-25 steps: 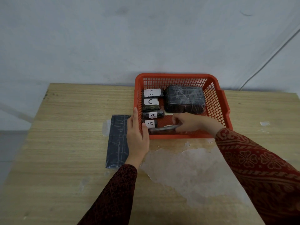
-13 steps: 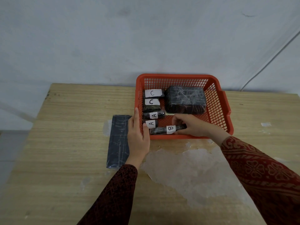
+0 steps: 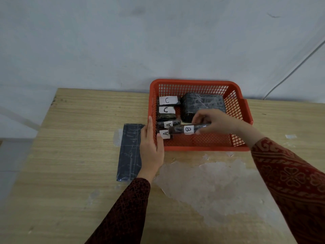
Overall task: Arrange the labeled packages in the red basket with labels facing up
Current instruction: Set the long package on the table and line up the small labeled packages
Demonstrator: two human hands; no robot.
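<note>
A red mesh basket point(image 3: 202, 147) stands at the table's back edge. Along its left side lie two dark packages labelled C point(image 3: 168, 100) point(image 3: 166, 110) and two labelled A point(image 3: 168, 123) point(image 3: 165, 133), labels up. A large black wrapped package point(image 3: 202, 103) without a visible label fills the back right. My right hand point(image 3: 216, 121) grips a thin dark package labelled B point(image 3: 188, 129), held just above the basket floor with its label up. My left hand point(image 3: 151, 150) presses flat against the basket's left wall, thumb over the rim.
A long flat dark package point(image 3: 130, 152) lies on the wooden table point(image 3: 70, 173) left of the basket, partly under my left hand. A worn pale patch point(image 3: 211, 187) marks the table in front. A white cable point(image 3: 290, 71) runs down the wall at right.
My right hand turned the thin package so its B label shows, then lifted it from the basket's front toward the middle. My left hand stayed on the basket wall.
</note>
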